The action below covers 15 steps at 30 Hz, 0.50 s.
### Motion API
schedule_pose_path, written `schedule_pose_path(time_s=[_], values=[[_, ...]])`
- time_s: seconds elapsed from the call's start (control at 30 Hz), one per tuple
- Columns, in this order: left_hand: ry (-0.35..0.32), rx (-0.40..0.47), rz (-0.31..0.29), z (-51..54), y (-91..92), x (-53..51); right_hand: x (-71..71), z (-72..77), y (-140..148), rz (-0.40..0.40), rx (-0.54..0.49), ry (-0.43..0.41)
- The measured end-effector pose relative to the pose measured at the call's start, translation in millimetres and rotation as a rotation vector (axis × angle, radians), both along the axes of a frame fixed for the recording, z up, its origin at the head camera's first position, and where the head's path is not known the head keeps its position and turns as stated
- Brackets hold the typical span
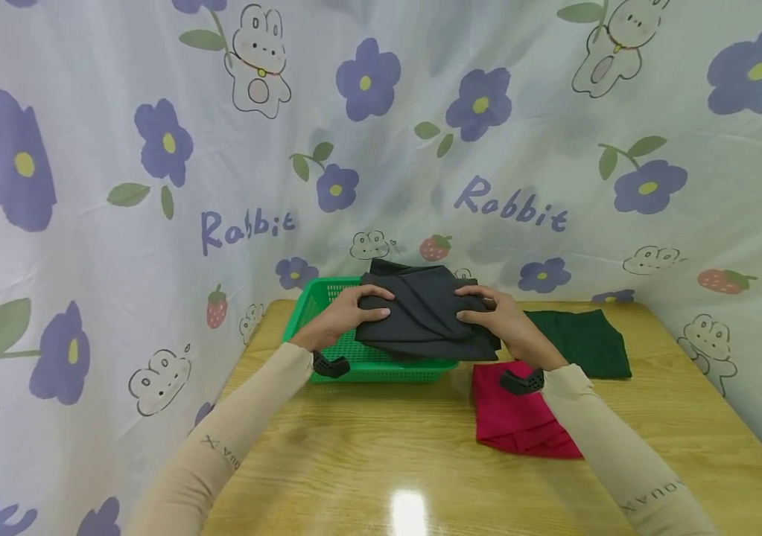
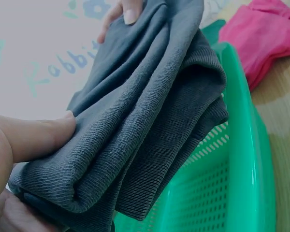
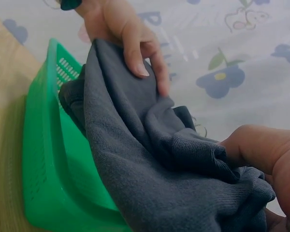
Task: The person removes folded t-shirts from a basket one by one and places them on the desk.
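Observation:
A folded dark grey garment (image 1: 421, 309) with ribbed fabric is held up between both hands, above the green plastic basket (image 1: 381, 372). My left hand (image 1: 350, 313) grips its left end, thumb on top and the other fingers partly under the fabric, as the left wrist view shows. At the opposite end my right hand (image 1: 501, 316) pinches the folded layers, with part of that hand hidden behind the cloth in the right wrist view. The garment covers much of the basket's right side in the head view.
To the right of the basket lies a folded red garment (image 1: 521, 417), partly below my right wrist. Behind it a dark green folded cloth (image 1: 588, 342) rests on the wooden table (image 1: 354, 461). A printed curtain (image 1: 381, 149) hangs round the table's back and sides.

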<state>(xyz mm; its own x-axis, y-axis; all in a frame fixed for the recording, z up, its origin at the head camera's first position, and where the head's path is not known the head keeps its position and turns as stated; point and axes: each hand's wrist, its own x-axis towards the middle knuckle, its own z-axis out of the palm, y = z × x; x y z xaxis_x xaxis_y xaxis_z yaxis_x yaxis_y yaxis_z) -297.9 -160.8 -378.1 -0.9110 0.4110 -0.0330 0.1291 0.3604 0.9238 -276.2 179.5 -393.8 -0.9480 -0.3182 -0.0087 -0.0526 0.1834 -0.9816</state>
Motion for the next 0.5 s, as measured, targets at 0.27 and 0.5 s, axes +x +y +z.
schedule_pose_path(time_s=[0.27,0.5], values=[[0.016,0.019,-0.035,2.3,13.5,4.6,10.7,3.0,17.2,-0.01,0.007,0.017],[0.024,0.048,-0.081,1.4,28.5,7.2,18.7,-0.1,34.7,-0.011,-0.001,0.024]])
